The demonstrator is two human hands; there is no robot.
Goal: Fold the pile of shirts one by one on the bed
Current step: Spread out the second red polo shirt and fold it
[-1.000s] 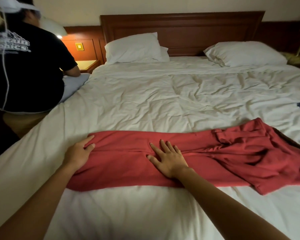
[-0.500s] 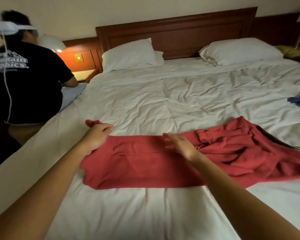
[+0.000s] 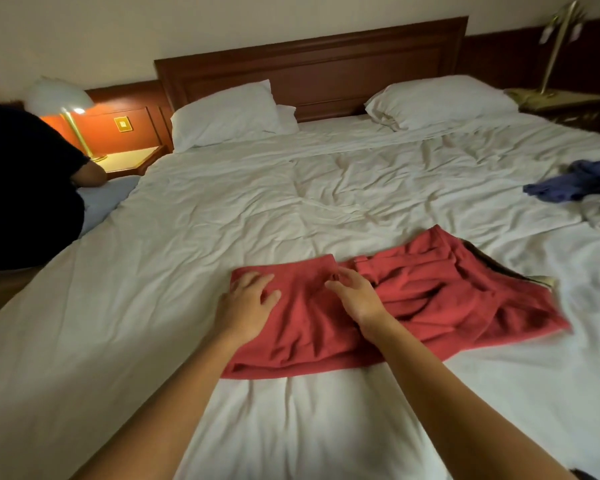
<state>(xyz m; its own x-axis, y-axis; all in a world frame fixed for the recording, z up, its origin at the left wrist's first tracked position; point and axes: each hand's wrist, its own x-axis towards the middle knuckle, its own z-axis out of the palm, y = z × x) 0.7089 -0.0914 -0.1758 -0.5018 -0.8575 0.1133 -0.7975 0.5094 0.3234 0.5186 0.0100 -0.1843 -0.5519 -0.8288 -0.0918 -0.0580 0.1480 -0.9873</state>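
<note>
- My left hand (image 3: 246, 306) lies flat and open on the red shirt (image 3: 413, 306).
- My right hand (image 3: 355, 296) rests loosely open, gripping nothing.
- Fabric: soft, light, limp; best taken at the right edge.

Far beyond my fingers a dark reddish wooden headboard (image 3: 312, 67) spans the wall, with two white pillows (image 3: 227, 114) leaning at its foot, one up to my left, the other (image 3: 440, 100) up to my right. Well off to my left a lit brass bedside lamp (image 3: 66, 109) stands on a small wooden nightstand (image 3: 132, 161), just behind a person in a black shirt (image 3: 25, 188). Far right, another brass lamp (image 3: 558, 46) stands unlit.
</note>
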